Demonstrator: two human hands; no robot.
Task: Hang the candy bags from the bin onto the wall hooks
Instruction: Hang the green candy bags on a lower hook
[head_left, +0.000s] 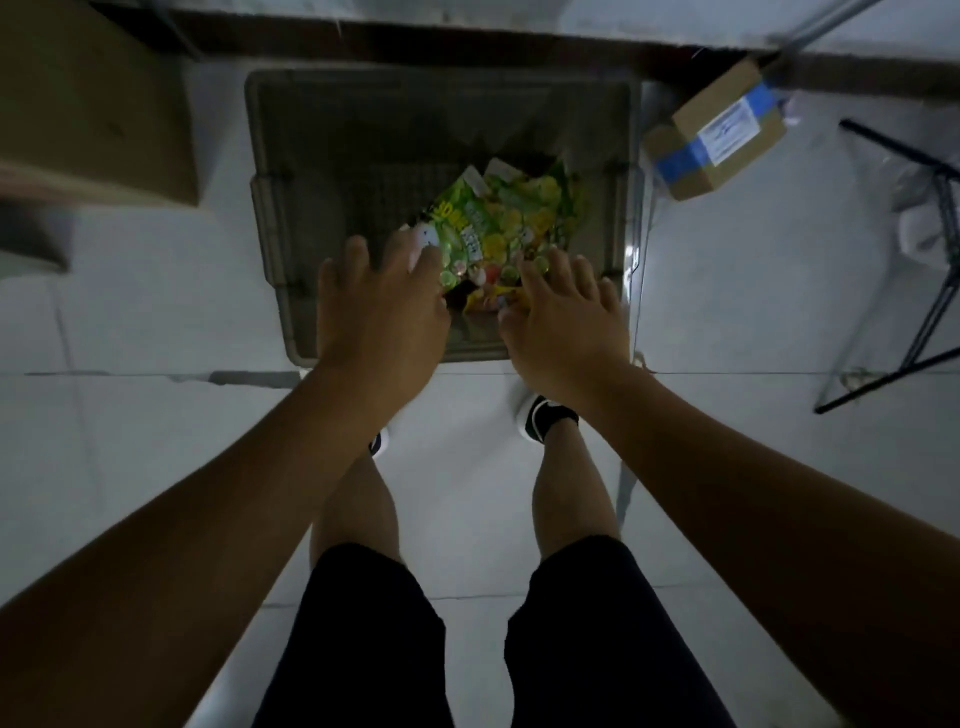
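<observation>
Grey bin (270, 156) on the floor, seen from above. Big cardboard box (93, 104) sits left of bin, and a smaller blue-taped box (722, 130) right of it. Inside bin, near-right corner: pile of green/yellow candy bags (509, 218). Left hand (382, 306) & right hand (566, 312) both reach into bin w/ fingers spread wide, over pile's near edge, left & right of it.

Dim, underexposed view with a cool cast. The pale floor (156, 322) is the brightest area; the bin (270, 218) interior lies in shadow, where only the candy bags (509, 218) show saturated colour. Left hand (379, 306) and right hand (566, 317) are softly blurred. Wide-angle distortion bends the frame edges; glare streaks the bin's right rim
</observation>
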